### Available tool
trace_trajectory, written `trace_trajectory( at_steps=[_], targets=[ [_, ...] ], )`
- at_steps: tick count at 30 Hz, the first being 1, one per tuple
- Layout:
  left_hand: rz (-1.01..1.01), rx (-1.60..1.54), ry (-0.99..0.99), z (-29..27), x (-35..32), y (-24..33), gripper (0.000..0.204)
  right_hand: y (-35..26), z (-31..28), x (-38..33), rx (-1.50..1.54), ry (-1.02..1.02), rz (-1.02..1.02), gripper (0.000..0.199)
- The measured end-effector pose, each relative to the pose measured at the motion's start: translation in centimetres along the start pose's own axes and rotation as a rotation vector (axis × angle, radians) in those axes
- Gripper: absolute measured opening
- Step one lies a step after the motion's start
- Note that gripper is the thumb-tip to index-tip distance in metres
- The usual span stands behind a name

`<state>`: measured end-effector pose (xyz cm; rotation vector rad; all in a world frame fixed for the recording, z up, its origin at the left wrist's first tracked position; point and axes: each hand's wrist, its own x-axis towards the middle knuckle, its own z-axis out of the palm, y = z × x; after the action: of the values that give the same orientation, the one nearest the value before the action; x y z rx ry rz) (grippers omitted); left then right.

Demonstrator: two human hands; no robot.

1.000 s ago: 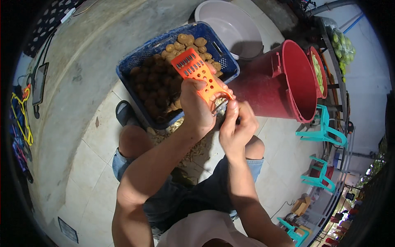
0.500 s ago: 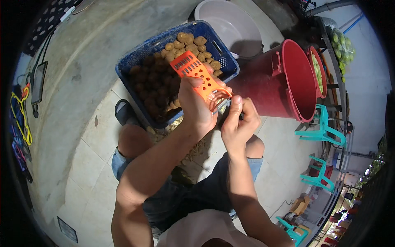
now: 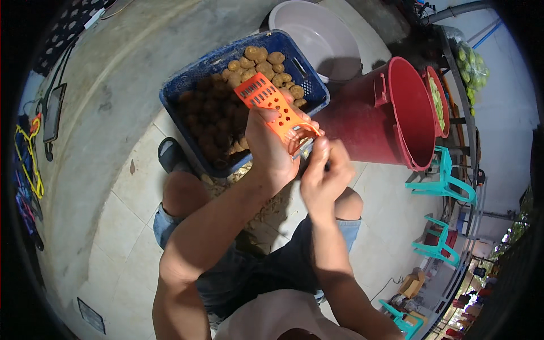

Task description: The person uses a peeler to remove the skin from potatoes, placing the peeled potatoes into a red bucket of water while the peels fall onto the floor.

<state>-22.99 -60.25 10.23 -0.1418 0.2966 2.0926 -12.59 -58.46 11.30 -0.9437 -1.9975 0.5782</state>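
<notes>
1. Looking down, head view: onto a pale tiled floor (image 3: 385, 209), bordered by grey concrete (image 3: 102, 102) on the left and strewn with pale peelings (image 3: 263, 214) just below the crate's near edge.
2. Set on the floor: a blue crate (image 3: 286, 48), piled with potatoes (image 3: 276, 58), dark in shadow toward its left edge, brighter toward its far right corner.
3. Just beyond that corner, a grey basin (image 3: 317, 31); beside the crate's right edge, a red bucket (image 3: 362, 122); along the floor's right edge, turquoise chairs (image 3: 446, 170).
4. Held tilted above the crate's near edge: an orange grater (image 3: 283, 114), clamped in the left hand (image 3: 269, 141), with thumb across its perforated face.
5. At the grater's open, arched end: the right hand (image 3: 327, 173), thumb and fingers bunched; cannot tell whether pinched on that end or on something small.
6. Probably busy adjusting or clearing that end. Next, seems to call for a firm left hold and small, careful right-hand finger movements.
</notes>
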Motion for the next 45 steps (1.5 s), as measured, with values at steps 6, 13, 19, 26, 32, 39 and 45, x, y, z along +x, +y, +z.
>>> trace_trajectory(
  at_steps=[6,13,19,26,32,39,45],
  targets=[
    [-0.036,-0.036,0.035,-0.3,0.2,-0.3,0.036,0.2,0.0,0.7,-0.020,0.032,0.003,0.018],
    [-0.055,-0.058,0.015,-0.2,0.3,-0.1,0.035,0.3,0.1,0.7,-0.008,0.050,-0.012,0.018],
    [-0.065,-0.068,0.027,-0.7,0.3,-0.2,0.034,0.2,0.5,0.6,-0.026,0.038,-0.060,0.026],
    [-0.084,-0.053,0.061,-0.2,0.0,0.1,0.035,0.1,0.6,0.9,0.005,0.084,-0.023,0.017],
    [-0.087,-0.031,0.064,-0.2,-0.2,0.3,0.035,-0.1,0.6,0.4,-0.043,0.037,-0.107,0.020],
    [-0.111,-0.076,0.042,-0.2,-0.1,0.2,0.037,0.1,0.6,0.5,0.001,0.066,-0.112,0.021],
    [-0.056,-0.064,-0.033,-0.2,0.0,0.1,0.035,0.5,0.2,0.9,-0.059,0.111,-0.025,0.023]
  ],
)
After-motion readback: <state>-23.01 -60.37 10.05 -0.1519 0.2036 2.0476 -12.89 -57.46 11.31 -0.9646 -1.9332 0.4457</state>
